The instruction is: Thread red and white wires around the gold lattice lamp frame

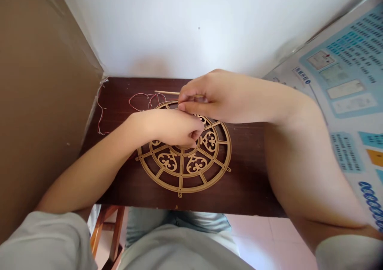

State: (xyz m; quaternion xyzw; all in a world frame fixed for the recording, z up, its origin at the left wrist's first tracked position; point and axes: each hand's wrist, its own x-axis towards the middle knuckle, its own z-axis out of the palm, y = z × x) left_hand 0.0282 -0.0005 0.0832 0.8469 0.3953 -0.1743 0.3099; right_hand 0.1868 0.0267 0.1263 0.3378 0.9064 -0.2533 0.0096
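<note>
A round laser-cut wooden wheel (191, 170) with scrollwork panels lies flat on a dark wooden table (248, 174). My left hand (170, 126) rests curled on the wheel's centre, fingers closed against it. My right hand (206, 98) hovers over the wheel's far rim, its fingertips pinched on a thin wooden stick (166, 92) that points left. A thin red thread (140, 99) loops on the table beside the stick; whether either hand holds it is hidden.
A brown cardboard panel (42, 114) stands along the left side, and a white wall rises behind the table. A printed blue-and-white poster (350, 86) leans at the right. A wooden chair frame (115, 226) and my lap show under the table's near edge.
</note>
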